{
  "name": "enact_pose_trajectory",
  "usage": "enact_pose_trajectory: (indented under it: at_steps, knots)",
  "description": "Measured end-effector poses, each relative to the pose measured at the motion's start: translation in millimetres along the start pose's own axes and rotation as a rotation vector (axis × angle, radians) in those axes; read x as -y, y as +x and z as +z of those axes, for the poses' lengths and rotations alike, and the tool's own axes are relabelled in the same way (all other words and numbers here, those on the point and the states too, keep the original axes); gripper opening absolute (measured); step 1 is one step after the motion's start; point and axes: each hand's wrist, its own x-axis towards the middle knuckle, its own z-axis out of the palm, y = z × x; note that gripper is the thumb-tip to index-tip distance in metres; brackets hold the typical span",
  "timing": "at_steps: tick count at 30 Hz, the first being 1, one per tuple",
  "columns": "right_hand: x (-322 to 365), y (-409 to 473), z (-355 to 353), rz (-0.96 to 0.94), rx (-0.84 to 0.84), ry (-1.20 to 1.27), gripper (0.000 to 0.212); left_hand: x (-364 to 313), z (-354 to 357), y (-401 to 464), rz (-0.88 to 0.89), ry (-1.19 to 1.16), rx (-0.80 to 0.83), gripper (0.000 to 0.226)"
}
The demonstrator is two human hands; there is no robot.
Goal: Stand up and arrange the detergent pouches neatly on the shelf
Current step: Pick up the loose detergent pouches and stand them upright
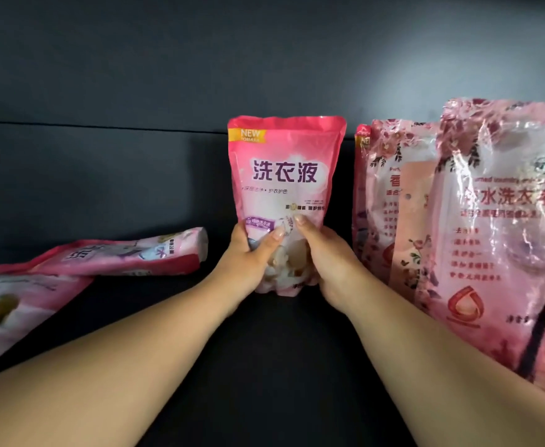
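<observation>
Both hands (248, 253) (326, 253) grasp the upright pouch (284, 175) between toppled pouches (129, 256) and standing pouches (490, 221).

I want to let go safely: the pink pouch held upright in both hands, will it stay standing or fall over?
The upright pouch probably bulges low where the left hand and right hand grip it, so it may stand. Its soft film dents under the fingers, so it could slump. Two pouches at left lie flat.

Upright pouch (284, 188) between both gripping hands
</observation>
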Motion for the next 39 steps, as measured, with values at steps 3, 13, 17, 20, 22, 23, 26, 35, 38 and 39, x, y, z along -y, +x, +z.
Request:
enact_pose_trajectory:
  at_steps: [3, 13, 17, 20, 22, 23, 26, 35, 38, 39]
  knots:
    - [3.4, -6.9, -0.9, -0.061, -0.096, -0.083, 0.046, -5.7, -7.0, -5.7, -0.023, 0.195, 0.012, 0.064]
    - [26.7, -43.6, 30.0, -0.571, -0.281, -0.271, 0.032, -60.4, -128.8, -98.8, 0.189, 1.106, -0.085, 0.049]
    - [25.8, -50.5, 77.1, -0.530, 0.002, -0.595, 0.038, -44.5, -201.5, -137.6, 0.112, 1.223, -0.194, 0.048]
    - [26.3, -47.6, 114.7, -0.311, 0.107, -0.676, 0.056, -25.3, -221.9, -148.4, 0.059, 1.082, -0.190, 0.024]
    - [22.1, -41.6, 133.1, -0.135, 0.135, -0.620, 0.055, -19.0, -223.9, -148.0, 0.078, 1.014, -0.187, 0.026]
    - [16.1, -38.5, 138.8, -0.108, 0.102, -0.602, 0.052, -16.8, -223.3, -146.1, 0.083, 1.011, -0.183, 0.033]
    - [6.0, -33.9, 142.4, -0.104, -0.053, -0.596, 0.046, -11.8, -225.8, -140.5, 0.088, 0.998, -0.187, 0.040]
    - [36.1, -82.7, 119.7, -0.387, 0.219, -0.503, 0.033, -11.2, -236.5, -140.7, 0.065, 0.927, -0.180, 0.034]
    - [28.2, -73.3, 104.7, -0.245, 0.210, -0.471, 0.027, -14.6, -230.6, -143.7, 0.145, 1.022, -0.264, 0.054]
    - [23.3, -71.9, 103.8, -0.147, 0.323, -0.435, 0.033, -16.4, -225.4, -144.5, 0.222, 1.100, -0.275, 0.066]
